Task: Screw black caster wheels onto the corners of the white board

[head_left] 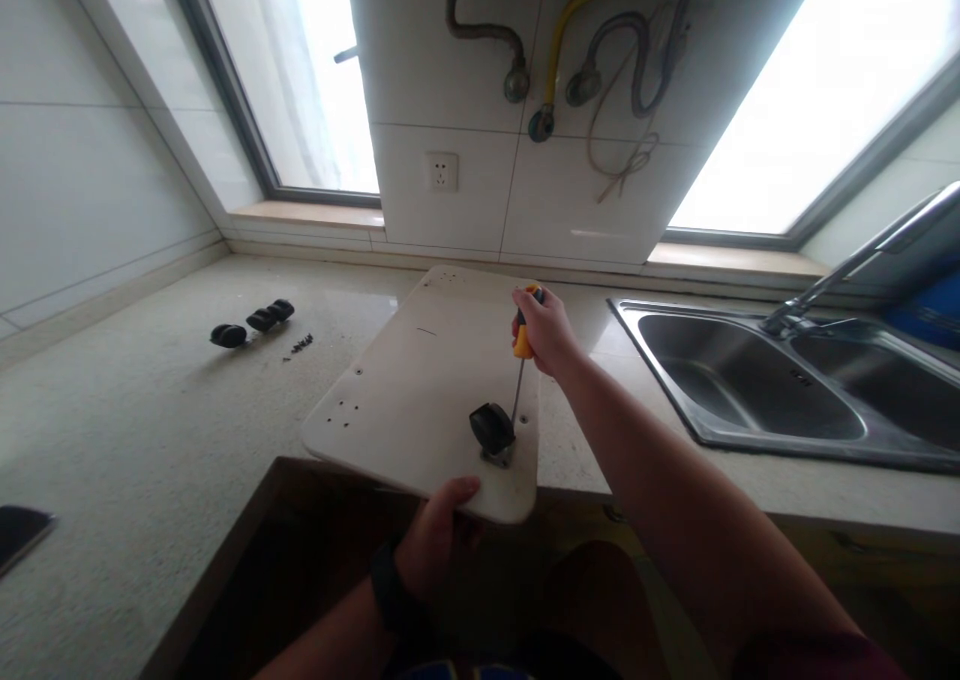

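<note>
Board (420, 380), white with rounded corners, lies flat on the desk (150, 430), its near edge overhanging the desk's cut-out at 6 o'clock. We see the steel sink (750, 390) well apart at 3 o'clock of the board. Our left hand (435, 535) grips the board's near edge, thumb pressed on top. Our right hand (544, 330) is wrapped tight around the yellow handle of a screwdriver (521, 360), whose shaft slants down toward 6 o'clock, its tip at the mounting plate of a black caster wheel (491, 428) sitting near the board's near right corner. Three spare casters (255, 322) and small screws (300, 345) rest at 9 o'clock.
</note>
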Demonstrator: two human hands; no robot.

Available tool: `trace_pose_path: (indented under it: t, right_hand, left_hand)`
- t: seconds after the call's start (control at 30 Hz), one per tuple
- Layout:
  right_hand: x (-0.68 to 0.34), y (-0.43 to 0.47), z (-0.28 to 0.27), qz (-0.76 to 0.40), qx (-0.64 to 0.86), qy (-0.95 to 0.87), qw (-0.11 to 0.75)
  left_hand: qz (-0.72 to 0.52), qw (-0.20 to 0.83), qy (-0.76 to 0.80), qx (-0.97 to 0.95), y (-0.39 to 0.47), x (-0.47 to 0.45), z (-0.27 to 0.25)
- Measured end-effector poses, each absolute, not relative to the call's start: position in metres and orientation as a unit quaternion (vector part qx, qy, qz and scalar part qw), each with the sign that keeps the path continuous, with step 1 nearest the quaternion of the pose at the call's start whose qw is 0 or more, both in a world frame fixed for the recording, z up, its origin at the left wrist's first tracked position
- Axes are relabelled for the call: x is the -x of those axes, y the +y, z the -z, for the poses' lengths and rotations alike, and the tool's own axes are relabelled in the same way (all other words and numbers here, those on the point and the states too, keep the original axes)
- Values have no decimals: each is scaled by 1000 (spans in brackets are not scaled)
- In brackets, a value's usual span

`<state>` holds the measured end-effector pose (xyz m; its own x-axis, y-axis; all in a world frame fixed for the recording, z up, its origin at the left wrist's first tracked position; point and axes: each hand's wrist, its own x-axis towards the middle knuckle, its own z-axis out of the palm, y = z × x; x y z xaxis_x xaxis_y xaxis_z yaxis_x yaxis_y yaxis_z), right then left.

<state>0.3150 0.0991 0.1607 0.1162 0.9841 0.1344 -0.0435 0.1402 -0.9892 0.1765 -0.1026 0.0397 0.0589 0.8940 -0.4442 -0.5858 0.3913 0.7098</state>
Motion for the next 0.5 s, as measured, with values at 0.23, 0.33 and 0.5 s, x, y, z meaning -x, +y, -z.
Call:
trace_pose_path:
  t: [0.23, 0.33, 0.5]
  right_hand:
    - [-331, 96, -169, -416, 475, -445, 636]
    - [-349, 78, -180, -367, 465, -414, 691]
    - [-366, 3, -192, -239, 413, -408, 779]
  left_hand:
    - [-522, 702, 434, -217, -103, -174, -43]
    - [-518, 701, 430, -238, -103, -174, -42]
    - [-516, 709, 421, -233, -106, -180, -46]
